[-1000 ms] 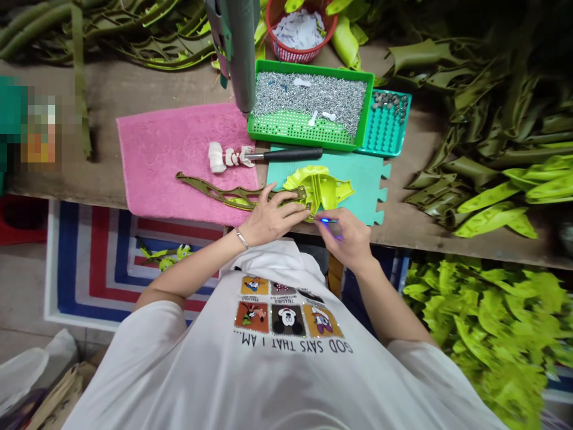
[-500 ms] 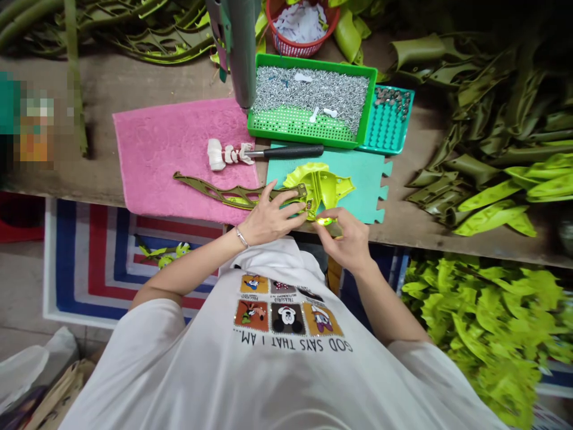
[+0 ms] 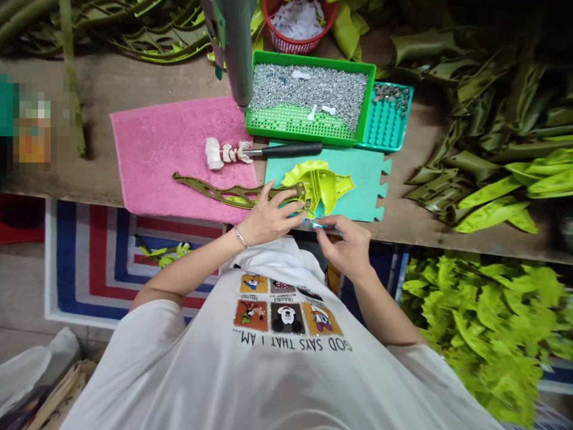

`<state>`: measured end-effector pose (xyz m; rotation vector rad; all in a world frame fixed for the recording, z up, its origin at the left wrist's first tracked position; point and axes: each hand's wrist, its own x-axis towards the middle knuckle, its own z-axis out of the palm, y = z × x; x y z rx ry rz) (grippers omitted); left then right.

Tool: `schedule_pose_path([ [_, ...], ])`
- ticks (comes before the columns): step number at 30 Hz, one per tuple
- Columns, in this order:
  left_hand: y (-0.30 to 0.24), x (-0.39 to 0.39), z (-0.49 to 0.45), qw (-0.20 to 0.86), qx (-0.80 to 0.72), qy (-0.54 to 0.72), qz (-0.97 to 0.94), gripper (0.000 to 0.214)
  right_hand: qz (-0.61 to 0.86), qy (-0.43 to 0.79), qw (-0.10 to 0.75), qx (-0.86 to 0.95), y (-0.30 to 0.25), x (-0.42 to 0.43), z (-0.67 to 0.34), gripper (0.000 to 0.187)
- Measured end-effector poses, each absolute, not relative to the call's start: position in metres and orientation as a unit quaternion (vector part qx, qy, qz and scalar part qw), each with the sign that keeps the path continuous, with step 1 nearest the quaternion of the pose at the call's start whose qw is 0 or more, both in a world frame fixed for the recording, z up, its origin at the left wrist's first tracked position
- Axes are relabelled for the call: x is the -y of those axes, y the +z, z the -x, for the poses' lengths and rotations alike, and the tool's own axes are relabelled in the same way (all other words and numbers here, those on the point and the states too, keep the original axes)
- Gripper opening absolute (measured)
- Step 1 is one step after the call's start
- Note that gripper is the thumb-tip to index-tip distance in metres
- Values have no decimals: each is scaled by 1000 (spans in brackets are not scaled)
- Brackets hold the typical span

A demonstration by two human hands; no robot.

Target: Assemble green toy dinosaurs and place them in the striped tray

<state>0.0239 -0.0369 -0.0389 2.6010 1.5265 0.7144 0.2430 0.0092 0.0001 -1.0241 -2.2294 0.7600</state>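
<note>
My left hand [image 3: 268,217] presses down on a long olive-green plastic arm [image 3: 215,191] where it joins a lime-green plastic shell [image 3: 320,181] on a teal foam mat [image 3: 362,179]. The fingers curl over the joint. My right hand [image 3: 344,243] is at the bench's near edge beside the shell, with fingers pinched on a small glowing part [image 3: 317,225] that I cannot name. The olive arm stretches left across a pink towel [image 3: 165,149].
A screwdriver with a taped handle [image 3: 264,151] lies behind the parts. A green tray of screws [image 3: 308,98], a teal tray [image 3: 388,116] and a red basket [image 3: 298,24] stand further back. A hanging grey tool [image 3: 235,48] is above. Green plastic parts are piled at right [image 3: 492,137].
The small part in my right hand has changed its glow from blue to yellow to pale blue. The hand shifted slightly; my left hand has stayed put.
</note>
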Motion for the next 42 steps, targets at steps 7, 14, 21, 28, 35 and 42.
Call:
schedule_pose_path([
  [7, -40, 37, -25, -22, -482, 241, -842, 18, 377, 245, 301, 841, -2, -23, -236, 16],
  [14, -42, 38, -25, 31, -493, 236, -837, 21, 358, 247, 268, 860, -11, -29, -235, 13],
  [21, -42, 38, -25, 63, -497, 229, -835, 22, 355, 208, 265, 872, -10, -29, -232, 14],
  [28, -45, 37, -24, 24, -490, 239, -838, 20, 404, 230, 245, 851, -8, -29, -231, 7],
  [35, -46, 37, -24, -9, -483, 257, -837, 19, 444, 260, 231, 826, -7, -27, -224, 6],
  [42, -43, 35, -24, 45, -489, 232, -839, 27, 538, 264, 203, 774, 1, -26, -222, 10],
])
